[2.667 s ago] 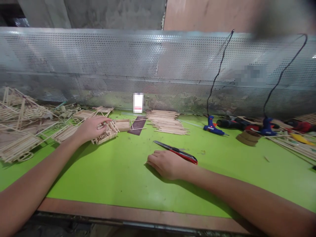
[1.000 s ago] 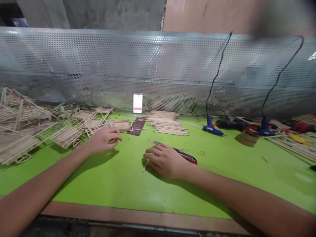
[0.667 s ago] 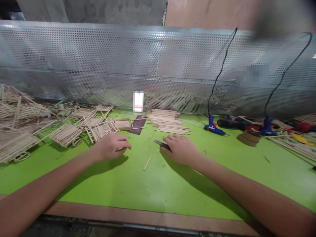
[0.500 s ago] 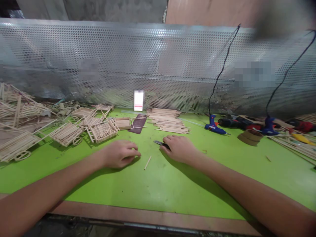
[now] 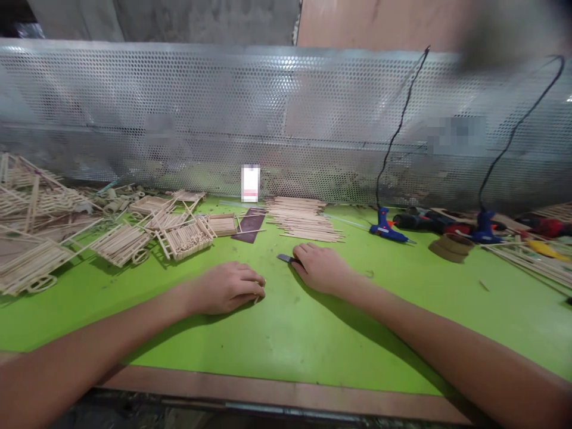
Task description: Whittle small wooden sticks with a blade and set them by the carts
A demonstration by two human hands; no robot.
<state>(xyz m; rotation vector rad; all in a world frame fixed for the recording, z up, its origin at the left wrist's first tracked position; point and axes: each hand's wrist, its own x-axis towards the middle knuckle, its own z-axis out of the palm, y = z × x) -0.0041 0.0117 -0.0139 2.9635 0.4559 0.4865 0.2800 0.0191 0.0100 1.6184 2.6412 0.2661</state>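
My left hand (image 5: 236, 288) rests low over the green tabletop (image 5: 286, 339), its fingers closed on a short wooden stick (image 5: 256, 300). Most of that stick is hidden by the fingers; only small bits of its ends show. To the right, my right hand (image 5: 319, 266) is wrapped around a knife (image 5: 284, 258). The dark blade points left out of the fist, and the handle is covered by the fingers. Just beyond both hands lies a row of thin wooden sticks (image 5: 301, 217), side by side. Left of them is a dark brown flat piece (image 5: 250, 227).
Small stick-built carts (image 5: 185, 238) and a tangle of stick frames (image 5: 31, 196) fill the left. At right are a blue glue gun (image 5: 386, 227), a second blue glue gun (image 5: 487, 229), a tape roll (image 5: 452, 247) and more sticks (image 5: 531, 265). A perforated metal screen (image 5: 214, 119) stands behind.
My left hand has moved a little right and closed on the short stick that lay on the table. My right hand, with the knife, has hardly moved.
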